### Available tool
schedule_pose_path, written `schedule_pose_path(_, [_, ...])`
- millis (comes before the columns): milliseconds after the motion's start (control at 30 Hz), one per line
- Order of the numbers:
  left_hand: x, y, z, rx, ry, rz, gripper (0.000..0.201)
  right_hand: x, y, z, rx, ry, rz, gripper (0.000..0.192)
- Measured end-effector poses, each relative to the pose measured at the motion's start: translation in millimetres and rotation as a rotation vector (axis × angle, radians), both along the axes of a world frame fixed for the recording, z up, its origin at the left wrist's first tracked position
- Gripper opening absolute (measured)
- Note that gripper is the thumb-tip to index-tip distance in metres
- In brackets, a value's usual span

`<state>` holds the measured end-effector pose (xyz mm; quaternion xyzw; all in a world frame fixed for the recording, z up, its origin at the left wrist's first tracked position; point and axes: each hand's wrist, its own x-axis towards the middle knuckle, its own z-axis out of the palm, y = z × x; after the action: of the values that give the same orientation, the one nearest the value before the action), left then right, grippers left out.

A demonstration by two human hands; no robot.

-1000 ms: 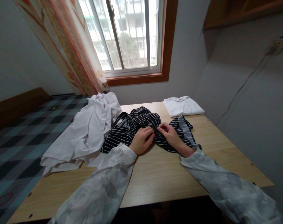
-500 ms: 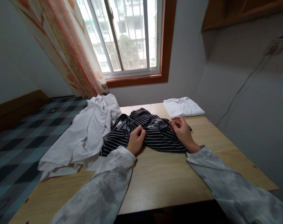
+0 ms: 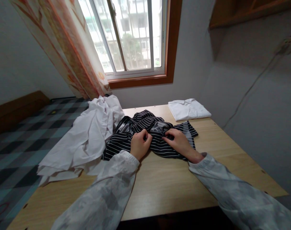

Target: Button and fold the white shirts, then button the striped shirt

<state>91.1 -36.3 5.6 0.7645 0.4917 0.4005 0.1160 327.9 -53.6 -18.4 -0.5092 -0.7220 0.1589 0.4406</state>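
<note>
A black shirt with white stripes [image 3: 118, 142] lies crumpled on the wooden table [image 3: 164, 191], part of its grey inner side showing. My left hand [image 3: 141, 144] is closed on the shirt's near edge, around its middle. Just to the right, my right hand [image 3: 177, 142] pinches the same shirt, thumb and forefinger together near an opening in the cloth. Beyond my right hand, one striped end of the shirt spreads out flat with its grey reverse turned up. My palms hide some of the cloth beneath them.
A loose heap of white cloth [image 3: 88, 137] covers the table's left side and reaches toward the checked bed [image 3: 13, 153]. At the far right of the table sits a folded white garment [image 3: 189, 109]. A window [image 3: 133, 38] and curtain [image 3: 66, 48] stand behind.
My right hand has moved left and slightly nearer, toward my left hand. The shirt's right end has come into view, lying spread out. My left hand stays almost in place.
</note>
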Motion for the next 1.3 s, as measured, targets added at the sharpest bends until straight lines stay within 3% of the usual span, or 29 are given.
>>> schedule_pose_path(100, [0.4,-7.0,6.5,0.176,0.067,0.008,0.019,-3.1,-1.1,-1.4,-0.050,0.120,0.001,0.016])
schedule_pose_path(200, [2.0,-15.8,10.3,0.281,0.152,-0.094,0.014,-7.0,-4.6,-0.1,-0.108,0.235,-0.008,0.025])
schedule_pose_path(300, [7.2,-21.7,9.1,0.213,0.181,-0.216,0.018,-11.8,-8.6,3.7,-0.117,0.288,0.034,0.029])
schedule_pose_path(500, [10.2,-16.2,2.1,0.078,0.147,-0.267,0.030,-17.5,-14.5,13.7,-0.157,0.323,0.215,0.031])
schedule_pose_path(633, [5.3,-11.3,-1.6,0.033,0.065,-0.378,0.025,-14.8,-14.2,14.8,-0.205,0.379,0.240,0.032])
schedule_pose_path(933, [3.6,-7.9,2.6,-0.071,-0.039,-0.469,0.024,-12.7,-12.5,11.0,-0.260,0.412,0.304,0.036])
schedule_pose_path(1133, [3.1,-4.8,4.6,-0.251,-0.156,-0.568,0.027,-13.7,-13.1,11.6,-0.218,0.387,0.279,0.034])
schedule_pose_path(1300, [3.0,-4.7,3.9,-0.310,-0.239,-0.544,0.024,-17.5,-14.7,14.2,-0.105,0.319,0.199,0.030])
